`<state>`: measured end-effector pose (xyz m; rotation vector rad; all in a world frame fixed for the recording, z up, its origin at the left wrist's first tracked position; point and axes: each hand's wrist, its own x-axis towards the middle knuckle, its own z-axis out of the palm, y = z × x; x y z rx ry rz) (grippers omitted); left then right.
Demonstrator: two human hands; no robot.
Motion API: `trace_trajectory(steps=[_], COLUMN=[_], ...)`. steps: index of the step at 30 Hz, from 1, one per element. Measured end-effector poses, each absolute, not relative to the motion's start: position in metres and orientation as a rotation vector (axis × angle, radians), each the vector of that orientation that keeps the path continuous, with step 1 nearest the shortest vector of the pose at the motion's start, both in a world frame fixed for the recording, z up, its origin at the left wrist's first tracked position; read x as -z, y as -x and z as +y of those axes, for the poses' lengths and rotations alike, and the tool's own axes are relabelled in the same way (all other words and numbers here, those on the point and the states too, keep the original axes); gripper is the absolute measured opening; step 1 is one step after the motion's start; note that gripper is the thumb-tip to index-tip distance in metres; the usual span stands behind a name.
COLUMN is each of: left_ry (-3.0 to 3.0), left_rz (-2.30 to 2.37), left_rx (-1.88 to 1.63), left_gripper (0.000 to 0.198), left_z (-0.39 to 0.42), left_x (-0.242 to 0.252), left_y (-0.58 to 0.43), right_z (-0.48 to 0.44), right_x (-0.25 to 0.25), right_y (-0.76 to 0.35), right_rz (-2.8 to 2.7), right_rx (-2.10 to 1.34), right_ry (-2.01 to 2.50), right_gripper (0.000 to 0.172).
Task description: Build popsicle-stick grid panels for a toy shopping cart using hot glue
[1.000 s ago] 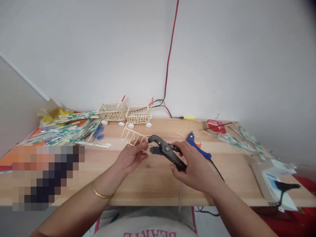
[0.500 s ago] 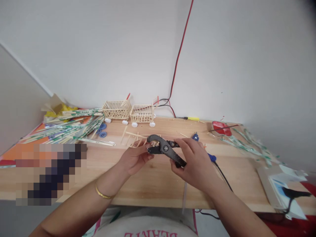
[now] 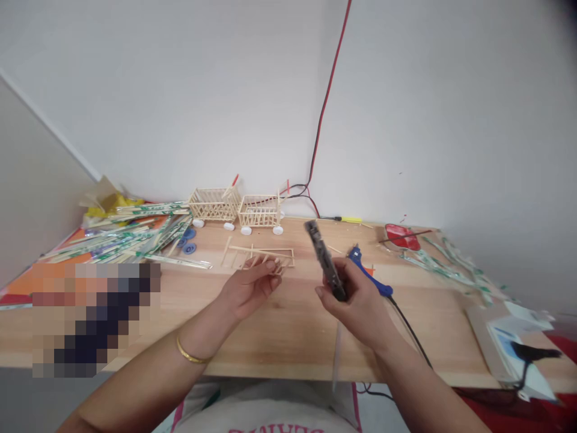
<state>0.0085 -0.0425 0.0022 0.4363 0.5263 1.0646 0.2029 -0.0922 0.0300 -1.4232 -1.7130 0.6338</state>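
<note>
Over the middle of the wooden table, my left hand (image 3: 250, 287) pinches a small bundle of short wooden sticks (image 3: 283, 264). Just behind it lies a flat frame of thin sticks (image 3: 259, 248), partly hidden by the hand. My right hand (image 3: 356, 304) is wrapped round dark pliers (image 3: 325, 258), whose jaws point up and away from the sticks. Beyond my hands stand two small stick carts, a larger one (image 3: 211, 204) on the left and a smaller one (image 3: 259, 211) beside it, both with white wheels. A blue glue gun (image 3: 372, 276) rests right behind my right hand.
Wrapped chopsticks (image 3: 139, 234) are heaped at the left near blue discs (image 3: 189, 248). A yellow-handled tool (image 3: 349, 219) lies by the wall. At the right are a red object (image 3: 401, 237), empty wrappers (image 3: 442, 264) and a white box (image 3: 491, 343). A black cord crosses the table edge.
The pliers have come away from the sticks at my left hand, moved right and turned upward in my right hand. My left hand has stayed nearly in place.
</note>
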Motion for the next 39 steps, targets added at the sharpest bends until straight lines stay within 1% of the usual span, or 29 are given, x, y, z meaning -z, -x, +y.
trace_trajectory(steps=[3,11,22,25,28,31,34,39], left_ry=[-0.438,-0.471,-0.619,-0.589,-0.513,-0.49,-0.499,-0.521], left_rz=[0.555,0.522,0.491,0.491,0.512,0.509,0.488,0.451], left_rx=[-1.054,-1.004,-0.961,-0.988,-1.016,-1.03,-1.011,-0.99], left_gripper=[0.01,0.008,0.006,0.006,0.008,0.008,0.006,0.016], left_z=[-0.043,-0.043,-0.045,-0.044,-0.042,-0.041,-0.042,-0.042], left_x=[-0.001,-0.001,0.004,0.004,0.003,0.001,0.0,0.0], left_y=[-0.011,-0.012,-0.01,-0.01,-0.008,-0.007,-0.008,-0.011], right_z=[-0.089,-0.077,-0.073,-0.075,-0.081,-0.089,-0.094,-0.094], right_x=[-0.035,-0.033,-0.034,-0.035,-0.034,-0.029,-0.021,-0.015], right_y=[-0.19,-0.172,-0.171,-0.176,-0.187,-0.2,-0.208,-0.206], right_rz=[-1.548,-1.617,-1.729,-1.8,-1.882,-1.985,-2.065,-2.09], right_rx=[-0.78,-0.864,-0.821,-0.744,-0.548,-0.335,-0.208,-0.103], right_ry=[1.346,1.267,1.289,1.286,1.319,1.424,1.495,1.492], right_gripper=[0.026,0.026,0.031,0.034,0.036,0.035,0.033,0.033])
